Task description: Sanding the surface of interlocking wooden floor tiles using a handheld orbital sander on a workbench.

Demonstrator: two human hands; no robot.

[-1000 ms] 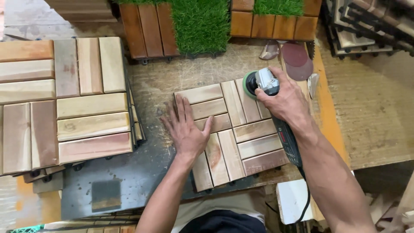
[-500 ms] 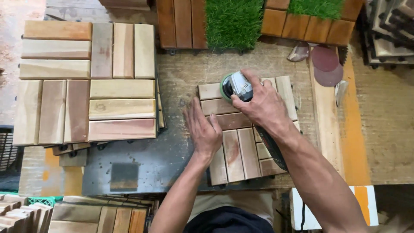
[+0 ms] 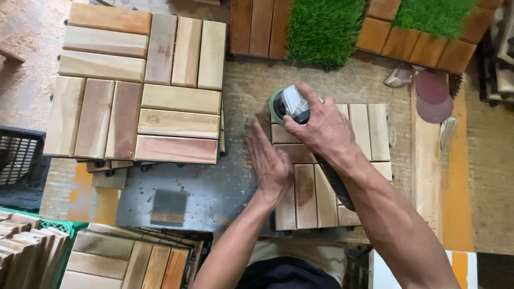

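Note:
A wooden slat tile [image 3: 361, 131] lies on the worn workbench [image 3: 246, 91] in front of me. My right hand [image 3: 321, 128] grips a grey and green angle sander [image 3: 292, 104] pressed on the tile's far left corner. My left hand [image 3: 270, 160] lies flat with fingers together on the tile's left edge, holding it down. The sander's dark body runs back under my right forearm.
A stack of finished slat tiles [image 3: 139, 88] sits to the left. Artificial grass tiles [image 3: 324, 29] and brown wood tiles line the far edge. Round sanding discs [image 3: 433, 96] lie at the right. A black crate [image 3: 19, 160] and more tiles [image 3: 134, 259] are near left.
The sander and my right hand have moved left along the tile's far edge toward its left corner. My left hand slid to the tile's left edge. The view shifted right.

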